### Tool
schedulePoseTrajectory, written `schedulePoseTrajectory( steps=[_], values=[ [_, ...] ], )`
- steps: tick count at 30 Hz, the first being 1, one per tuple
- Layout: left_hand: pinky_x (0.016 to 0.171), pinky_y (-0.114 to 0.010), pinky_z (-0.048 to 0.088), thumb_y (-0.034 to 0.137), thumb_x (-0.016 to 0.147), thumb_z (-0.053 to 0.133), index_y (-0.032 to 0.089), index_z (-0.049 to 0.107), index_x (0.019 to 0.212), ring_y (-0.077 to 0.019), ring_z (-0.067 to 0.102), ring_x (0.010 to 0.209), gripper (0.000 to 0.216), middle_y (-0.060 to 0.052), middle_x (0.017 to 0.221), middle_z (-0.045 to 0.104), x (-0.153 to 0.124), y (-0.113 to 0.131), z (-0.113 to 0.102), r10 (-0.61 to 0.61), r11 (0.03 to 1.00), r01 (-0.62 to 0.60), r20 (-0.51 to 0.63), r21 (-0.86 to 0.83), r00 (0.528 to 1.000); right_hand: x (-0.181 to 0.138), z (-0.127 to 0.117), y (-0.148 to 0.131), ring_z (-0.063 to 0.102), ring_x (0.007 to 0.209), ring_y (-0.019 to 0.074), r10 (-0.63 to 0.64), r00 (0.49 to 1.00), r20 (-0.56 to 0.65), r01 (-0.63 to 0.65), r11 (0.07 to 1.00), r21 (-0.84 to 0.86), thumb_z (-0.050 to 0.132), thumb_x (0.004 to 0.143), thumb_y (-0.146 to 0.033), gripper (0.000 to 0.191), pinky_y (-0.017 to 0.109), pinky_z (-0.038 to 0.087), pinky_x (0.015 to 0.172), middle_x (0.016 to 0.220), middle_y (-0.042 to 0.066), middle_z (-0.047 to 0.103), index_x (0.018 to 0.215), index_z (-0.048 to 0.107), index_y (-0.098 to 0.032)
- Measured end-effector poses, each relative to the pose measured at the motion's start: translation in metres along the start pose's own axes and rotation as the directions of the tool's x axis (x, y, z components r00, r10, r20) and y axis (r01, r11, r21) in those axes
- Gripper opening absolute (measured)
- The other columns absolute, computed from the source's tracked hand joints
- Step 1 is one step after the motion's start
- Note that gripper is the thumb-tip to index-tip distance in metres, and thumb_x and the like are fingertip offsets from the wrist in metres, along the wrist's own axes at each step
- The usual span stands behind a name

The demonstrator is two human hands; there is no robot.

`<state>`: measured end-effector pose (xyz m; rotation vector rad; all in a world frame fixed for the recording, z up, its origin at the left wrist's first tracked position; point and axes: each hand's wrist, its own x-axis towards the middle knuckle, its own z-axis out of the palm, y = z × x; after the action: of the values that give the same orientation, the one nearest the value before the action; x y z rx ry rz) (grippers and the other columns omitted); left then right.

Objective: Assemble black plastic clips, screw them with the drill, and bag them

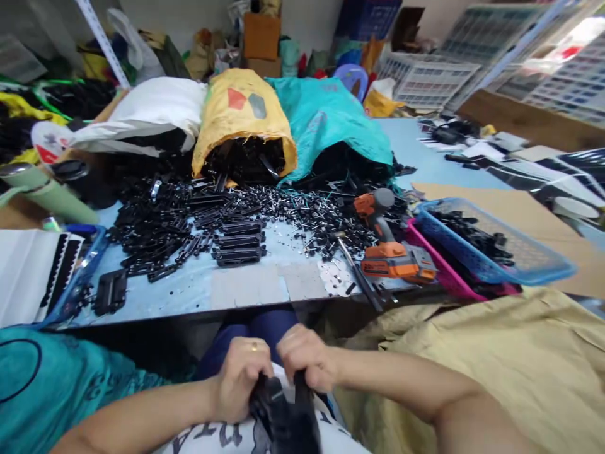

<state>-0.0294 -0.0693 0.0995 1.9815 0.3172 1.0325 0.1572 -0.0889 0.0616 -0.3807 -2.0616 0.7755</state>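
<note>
Both hands meet over my lap, below the table's front edge. My left hand [239,377], a ring on one finger, is closed round a bunch of black plastic parts [283,419]. My right hand [306,360] grips the same bunch from the right, fingers curled over its top. The bunch rests against my white printed shirt. On the table ahead lie a stack of long black parts [239,243] and a big heap of small black parts [189,214].
An orange cordless drill [388,252] lies at the table's right front. A blue basket [491,243] sits on a pink one, both with black parts. Yellow [243,116], teal and white sacks spill parts at the back. A tan sack [496,359] stands at my right.
</note>
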Motion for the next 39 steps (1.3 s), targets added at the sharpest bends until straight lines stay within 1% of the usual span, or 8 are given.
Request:
schedulePoseTrajectory(
  steps=[2, 4, 6, 9, 17, 23, 33, 39],
  values=[
    [0.054, -0.028, 0.04, 0.047, 0.095, 0.013, 0.019, 0.054, 0.07, -0.0136, 0.052, 0.054, 0.055, -0.003, 0.058, 0.054, 0.002, -0.001, 0.007, 0.025, 1.0, -0.023, -0.199, 0.012, 0.98, 0.003, 0.029, 0.023, 0.051, 0.055, 0.0172, 0.095, 0.964, -0.247, -0.078, 0.994, 0.079, 0.008, 0.085, -0.067, 0.062, 0.033, 0.042, 0.054, 0.06, 0.005, 0.05, 0.07, 0.048, -0.023],
    [0.063, -0.033, 0.046, 0.051, 0.093, 0.016, 0.019, 0.059, 0.09, -0.0185, 0.06, 0.072, 0.054, -0.008, 0.076, 0.062, 0.004, -0.016, 0.008, 0.035, 0.991, 0.014, -0.363, 0.134, 0.931, 0.009, 0.051, 0.058, 0.057, 0.075, 0.023, 0.28, 0.786, -0.551, -0.267, 0.958, 0.105, 0.005, 0.08, -0.072, 0.066, 0.043, 0.048, 0.07, 0.084, 0.011, 0.056, 0.087, 0.05, -0.025],
    [0.074, -0.037, 0.049, 0.053, 0.092, 0.014, 0.017, 0.057, 0.11, -0.0222, 0.061, 0.089, 0.059, -0.013, 0.093, 0.065, 0.004, -0.037, 0.007, -0.006, 0.97, 0.099, -0.389, 0.22, 0.921, 0.017, 0.064, 0.095, 0.056, 0.095, 0.026, 0.389, 0.548, -0.741, -0.378, 0.905, 0.195, 0.01, 0.081, -0.068, 0.06, 0.05, 0.046, 0.083, 0.109, 0.014, 0.051, 0.103, 0.047, -0.026],
    [0.082, -0.037, 0.049, 0.054, 0.092, 0.009, 0.016, 0.054, 0.121, -0.0227, 0.06, 0.099, 0.065, -0.014, 0.103, 0.065, 0.001, -0.062, 0.011, -0.062, 0.948, 0.146, -0.286, 0.281, 0.956, 0.03, 0.07, 0.136, 0.052, 0.109, 0.0264, 0.451, 0.448, -0.772, -0.348, 0.883, 0.314, 0.022, 0.084, -0.054, 0.046, 0.051, 0.044, 0.089, 0.126, 0.015, 0.042, 0.116, 0.039, -0.026],
    [0.076, -0.038, 0.05, 0.068, 0.084, 0.008, 0.009, 0.052, 0.118, -0.0246, 0.06, 0.09, 0.081, -0.017, 0.096, 0.062, 0.005, -0.104, -0.012, 0.114, 0.803, 0.036, -0.213, 0.595, 0.97, 0.042, 0.011, 0.15, 0.039, 0.125, 0.0256, 0.241, 0.629, -0.739, -0.537, 0.822, -0.189, 0.034, 0.088, -0.043, 0.04, 0.052, 0.036, 0.101, 0.133, 0.012, 0.04, 0.123, 0.039, -0.026],
    [0.09, -0.043, 0.045, 0.07, 0.08, 0.031, 0.011, 0.058, 0.116, -0.031, 0.057, 0.106, 0.075, -0.018, 0.108, 0.062, 0.015, -0.151, -0.038, -0.129, 0.509, 0.059, 0.008, 0.859, 0.992, 0.065, -0.071, 0.2, 0.033, 0.129, 0.0259, 0.38, 0.708, -0.595, -0.677, 0.606, -0.418, 0.046, 0.087, -0.046, 0.042, 0.049, 0.027, 0.107, 0.134, 0.013, 0.041, 0.119, 0.053, -0.021],
    [0.11, -0.052, 0.019, 0.053, 0.085, 0.045, 0.016, 0.036, 0.139, -0.0309, 0.023, 0.137, 0.066, -0.014, 0.143, 0.036, 0.057, -0.206, -0.068, -0.376, 0.293, 0.148, -0.029, 0.945, 0.926, 0.112, -0.069, 0.276, 0.02, 0.136, 0.029, 0.633, 0.586, -0.507, -0.805, 0.381, -0.455, 0.051, 0.085, -0.05, 0.047, 0.054, 0.018, 0.107, 0.144, 0.012, 0.03, 0.123, 0.054, -0.023],
    [0.109, -0.051, 0.02, 0.049, 0.086, 0.046, 0.014, 0.037, 0.138, -0.0322, 0.022, 0.137, 0.063, -0.015, 0.145, 0.033, 0.06, -0.21, -0.065, -0.382, 0.236, 0.159, -0.059, 0.959, 0.922, 0.117, -0.1, 0.278, 0.027, 0.133, 0.0234, 0.483, 0.733, -0.478, -0.677, 0.455, -0.579, 0.044, 0.089, -0.047, 0.05, 0.044, 0.021, 0.11, 0.141, 0.013, 0.035, 0.13, 0.047, -0.017]
  ],
)
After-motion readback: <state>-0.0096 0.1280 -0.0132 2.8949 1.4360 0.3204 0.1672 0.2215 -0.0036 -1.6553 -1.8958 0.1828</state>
